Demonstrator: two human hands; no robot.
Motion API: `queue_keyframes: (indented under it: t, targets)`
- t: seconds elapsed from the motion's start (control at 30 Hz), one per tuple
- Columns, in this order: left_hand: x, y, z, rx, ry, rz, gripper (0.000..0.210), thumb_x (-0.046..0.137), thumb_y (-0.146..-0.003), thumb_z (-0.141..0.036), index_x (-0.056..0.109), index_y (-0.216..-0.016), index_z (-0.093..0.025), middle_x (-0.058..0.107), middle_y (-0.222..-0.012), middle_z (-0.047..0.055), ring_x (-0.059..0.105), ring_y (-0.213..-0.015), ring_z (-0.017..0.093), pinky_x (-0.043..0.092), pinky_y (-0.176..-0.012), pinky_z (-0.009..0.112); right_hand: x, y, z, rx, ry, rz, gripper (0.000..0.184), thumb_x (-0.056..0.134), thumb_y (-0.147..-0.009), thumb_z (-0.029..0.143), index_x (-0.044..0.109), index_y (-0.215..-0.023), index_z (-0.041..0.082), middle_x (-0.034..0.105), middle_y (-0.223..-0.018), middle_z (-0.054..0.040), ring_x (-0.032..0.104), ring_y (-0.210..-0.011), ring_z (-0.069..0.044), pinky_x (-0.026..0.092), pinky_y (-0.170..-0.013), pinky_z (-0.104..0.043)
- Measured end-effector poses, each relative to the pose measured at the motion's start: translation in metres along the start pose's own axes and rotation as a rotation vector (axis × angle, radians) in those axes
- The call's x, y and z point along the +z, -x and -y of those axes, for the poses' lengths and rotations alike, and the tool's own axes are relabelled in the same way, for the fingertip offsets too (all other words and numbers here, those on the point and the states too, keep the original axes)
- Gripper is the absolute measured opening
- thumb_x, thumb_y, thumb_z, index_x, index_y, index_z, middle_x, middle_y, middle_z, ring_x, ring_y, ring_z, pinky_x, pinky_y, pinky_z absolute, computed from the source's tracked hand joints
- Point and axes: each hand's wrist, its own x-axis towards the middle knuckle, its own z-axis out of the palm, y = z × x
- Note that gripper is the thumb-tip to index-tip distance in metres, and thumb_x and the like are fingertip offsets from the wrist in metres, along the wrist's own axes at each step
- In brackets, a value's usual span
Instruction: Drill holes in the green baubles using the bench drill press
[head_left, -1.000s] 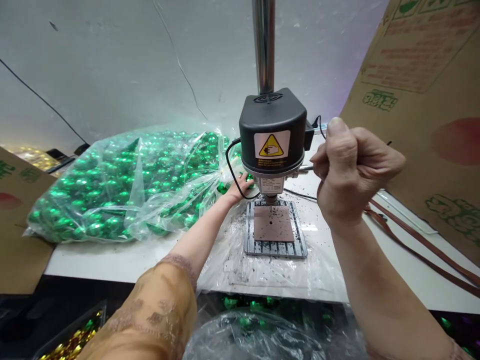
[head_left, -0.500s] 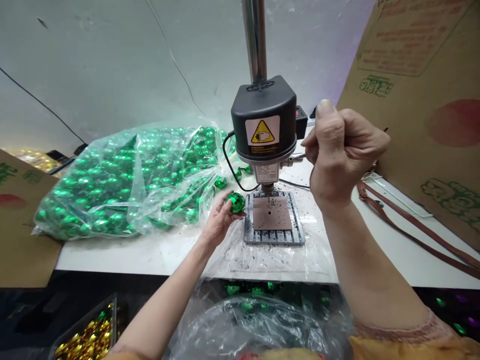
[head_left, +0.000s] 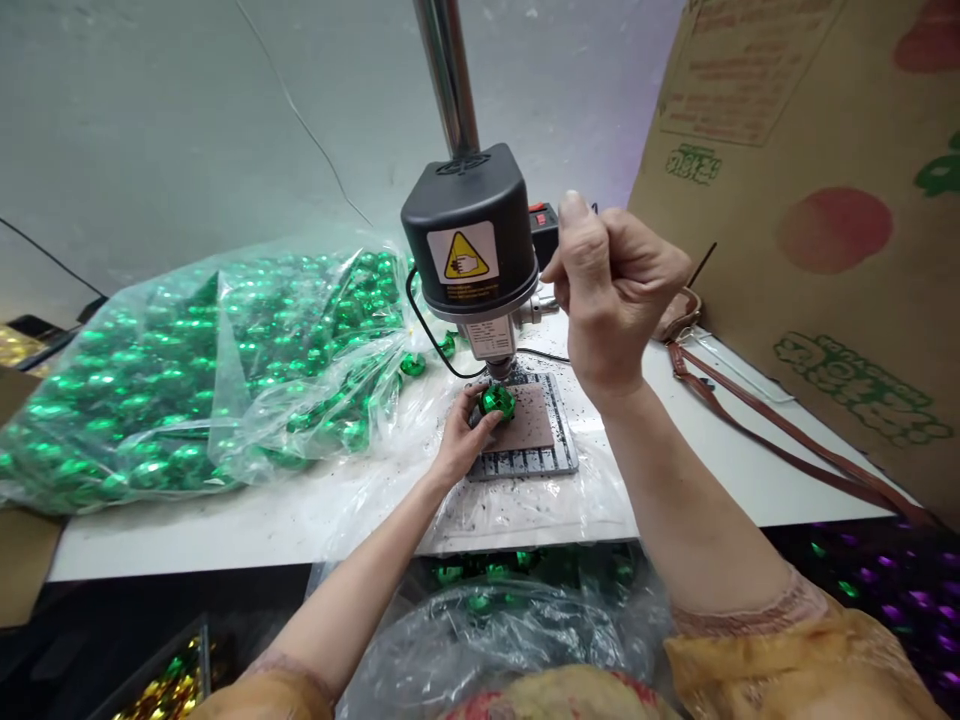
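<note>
Pinched in the fingers of my left hand (head_left: 459, 440) is a shiny green faceted ball (head_left: 497, 402). It sits right under the chuck (head_left: 501, 368) of a small black bench drill press (head_left: 469, 225), over a brown board (head_left: 534, 430) on the slotted metal base (head_left: 564, 462). The ball hides the drill bit. Raised at the right of the motor head, my right hand (head_left: 619, 300) is closed in a fist around the drill press's feed handle, mostly hidden by the fingers. Dark shavings are scattered over the base and table.
A large clear bag (head_left: 150, 370) of green balls lies on the white table (head_left: 247, 535) at left, with loose balls (head_left: 412, 364) by its mouth. Cardboard boxes (head_left: 825, 230) and brown straps (head_left: 780, 440) are at right. A plastic bag (head_left: 525, 630) hangs in front.
My left hand has carried the green ball from beside the base to under the chuck. The view has shifted, so the drill press now appears further left. My right hand keeps its closed grip.
</note>
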Motion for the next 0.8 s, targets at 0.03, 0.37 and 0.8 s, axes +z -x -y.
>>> queue_keyframes:
  t: [0.03, 0.37, 0.8]
  targets:
    - [0.001, -0.001, 0.0, 0.009, -0.035, 0.001, 0.054, 0.075, -0.084, -0.044, 0.057, -0.129, -0.022, 0.064, -0.128, 0.01, 0.06, -0.122, 0.026, 0.046, -0.108, 0.041, 0.0, 0.0, 0.0, 0.004, -0.004, 0.0, 0.041, 0.059, -0.092, 0.022, 0.052, -0.052, 0.017, 0.041, -0.045, 0.0079, 0.032, -0.041, 0.0, 0.032, -0.046, -0.022]
    - [0.016, 0.003, -0.013, 0.051, -0.24, 0.04, 0.055, 0.082, -0.077, -0.036, 0.058, -0.125, -0.023, 0.067, -0.122, 0.009, 0.063, -0.116, 0.028, 0.049, -0.103, 0.046, 0.001, 0.001, 0.003, 0.004, 0.025, -0.001, 0.041, 0.058, -0.091, 0.018, 0.049, -0.052, 0.017, 0.037, -0.044, 0.0084, 0.032, -0.04, 0.0, 0.033, -0.046, -0.022]
    - [0.015, 0.004, -0.01, 0.041, -0.208, 0.065, 0.055, 0.081, -0.078, -0.035, 0.056, -0.126, -0.022, 0.067, -0.121, 0.008, 0.064, -0.114, 0.028, 0.049, -0.102, 0.043, -0.011, 0.031, -0.006, -0.173, 0.079, -0.047, 0.044, 0.055, -0.093, 0.023, 0.042, -0.051, 0.02, 0.04, -0.044, 0.0057, 0.036, -0.04, -0.005, 0.028, -0.043, -0.028]
